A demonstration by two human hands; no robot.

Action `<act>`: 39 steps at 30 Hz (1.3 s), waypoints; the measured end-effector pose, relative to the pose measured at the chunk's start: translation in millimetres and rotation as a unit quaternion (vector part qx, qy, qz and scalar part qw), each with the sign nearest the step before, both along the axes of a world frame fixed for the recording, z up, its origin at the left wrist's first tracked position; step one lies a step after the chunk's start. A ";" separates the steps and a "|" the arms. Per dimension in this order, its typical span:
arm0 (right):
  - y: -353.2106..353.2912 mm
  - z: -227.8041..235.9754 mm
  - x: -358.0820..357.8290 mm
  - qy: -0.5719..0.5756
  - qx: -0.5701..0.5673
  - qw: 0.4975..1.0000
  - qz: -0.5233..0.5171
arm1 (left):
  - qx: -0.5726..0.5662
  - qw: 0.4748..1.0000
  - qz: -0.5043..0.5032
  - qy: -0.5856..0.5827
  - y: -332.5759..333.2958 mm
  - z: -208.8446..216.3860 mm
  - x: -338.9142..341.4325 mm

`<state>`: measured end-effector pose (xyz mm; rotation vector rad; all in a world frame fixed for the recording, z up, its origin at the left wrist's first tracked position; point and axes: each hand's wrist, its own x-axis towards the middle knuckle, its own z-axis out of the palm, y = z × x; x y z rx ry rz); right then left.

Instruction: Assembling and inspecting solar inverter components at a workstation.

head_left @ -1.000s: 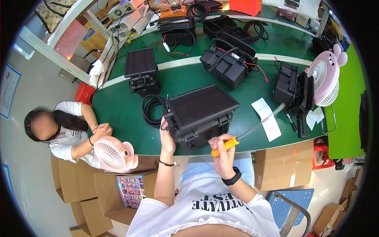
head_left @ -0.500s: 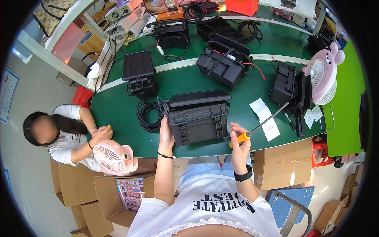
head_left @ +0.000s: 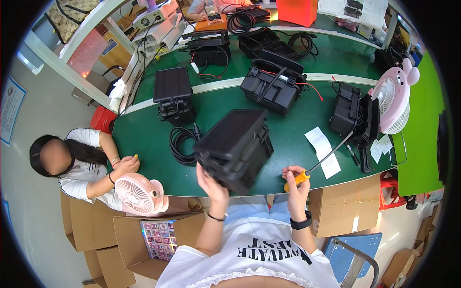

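A black plastic case (head_left: 235, 146) stands at an angle near the front edge of the green table, slightly blurred by motion. My left hand (head_left: 212, 187) grips its near left corner, fingers partly hidden beneath it. In my right hand (head_left: 297, 185) is a screwdriver (head_left: 301, 178) with a yellow-orange handle; its long shaft points up and to the right, away from the case. A coil of black cable (head_left: 182, 145) lies just left of the case.
More black cases stand farther back (head_left: 273, 86), at left (head_left: 174, 96) and at right (head_left: 345, 110). White papers (head_left: 322, 149) lie right of centre. A pink fan (head_left: 390, 98) is at the right edge, another fan (head_left: 136, 193) at left beside a seated person (head_left: 86, 163). Cardboard boxes (head_left: 345, 204) are below.
The black case has been turned by my left hand, so its lid faces up and its near end swings toward me. My right hand with the screwdriver moved slightly right and down.
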<state>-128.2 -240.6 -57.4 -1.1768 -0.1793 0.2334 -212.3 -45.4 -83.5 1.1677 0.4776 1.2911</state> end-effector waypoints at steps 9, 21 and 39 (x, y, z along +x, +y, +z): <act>-32.7 -2.7 0.2 0.033 0.091 0.994 -0.040 | 0.342 0.925 -0.132 0.098 -126.1 -1.6 -9.9; -25.5 -2.3 15.4 0.057 0.080 0.994 -0.044 | 0.111 0.925 -0.296 0.211 65.4 68.2 84.1; -14.6 8.9 13.9 -0.052 -0.015 0.999 0.005 | -0.372 0.872 -0.317 -0.011 51.2 33.4 31.9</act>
